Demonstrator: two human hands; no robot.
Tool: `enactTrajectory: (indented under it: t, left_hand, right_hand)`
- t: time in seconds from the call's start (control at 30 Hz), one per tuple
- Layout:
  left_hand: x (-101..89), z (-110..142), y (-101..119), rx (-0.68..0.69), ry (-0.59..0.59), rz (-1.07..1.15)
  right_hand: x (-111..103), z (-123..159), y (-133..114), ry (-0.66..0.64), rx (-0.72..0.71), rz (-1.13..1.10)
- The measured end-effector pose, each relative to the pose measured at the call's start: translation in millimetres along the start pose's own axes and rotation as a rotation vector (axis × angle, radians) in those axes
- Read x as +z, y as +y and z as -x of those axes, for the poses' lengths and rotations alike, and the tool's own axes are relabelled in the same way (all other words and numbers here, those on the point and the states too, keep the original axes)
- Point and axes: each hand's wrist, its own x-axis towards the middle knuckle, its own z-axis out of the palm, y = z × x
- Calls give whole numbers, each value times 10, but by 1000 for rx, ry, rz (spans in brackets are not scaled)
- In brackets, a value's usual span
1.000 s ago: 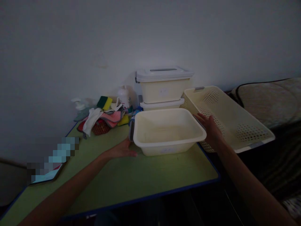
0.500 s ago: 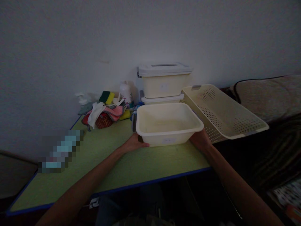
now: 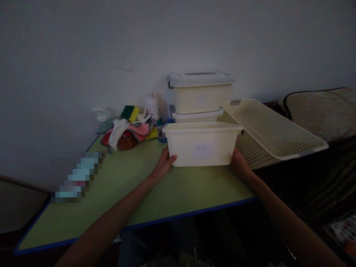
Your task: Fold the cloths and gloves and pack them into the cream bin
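Between my two hands is a cream plastic storage box (image 3: 186, 148) without a lid, its labelled front facing me and its rim tipped away. My left hand (image 3: 164, 163) grips its lower left side, thumb on the front corner. At the lower right side my right hand (image 3: 239, 163) presses against the wall, its fingertips partly hidden behind the box. Just behind stand two stacked cream boxes: the upper box (image 3: 217, 98) has a grey lid with a handle, and the lower box (image 3: 194, 118) is mostly covered by the one I hold.
A perforated cream basket (image 3: 254, 142) sits on the right, beside a cushion (image 3: 328, 107). On the green table (image 3: 133, 207), a wicker basket (image 3: 128, 141) with cloths and a sponge (image 3: 130, 113) stands by a white bottle (image 3: 152, 107) and a pump bottle (image 3: 101, 118). A pixelated patch lies left.
The held box has tilted, so its front now faces me and its inside is hardly visible. Both hands still hold its sides. The view has shifted slightly.
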Motion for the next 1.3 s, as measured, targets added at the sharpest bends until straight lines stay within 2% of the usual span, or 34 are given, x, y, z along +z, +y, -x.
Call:
enactTrajectory:
  t: [0.2,0.37,0.57,0.7,0.9,1.1,1.3]
  left_hand:
    - [34,13,-8,81,-19,83]
    - [50,-8,-37,63,-2,155]
    - [68,-31,-112,86,-65,219]
    - [47,-32,-111,104,-113,187]
    - [19,-48,-127,20,-122,83]
    - [25,-89,-177,70,-138,64]
    - [11,-108,-164,134,-169,-19]
  right_hand:
    - [28,60,-46,35,57,-19]
    - [32,58,-55,72,106,8]
    - [-23,63,9,37,192,-98]
    - [-62,48,-17,30,267,-71]
    - [-35,50,-195,60,372,42]
    - [19,80,-323,101,401,110]
    - [-59,30,-198,26,340,191]
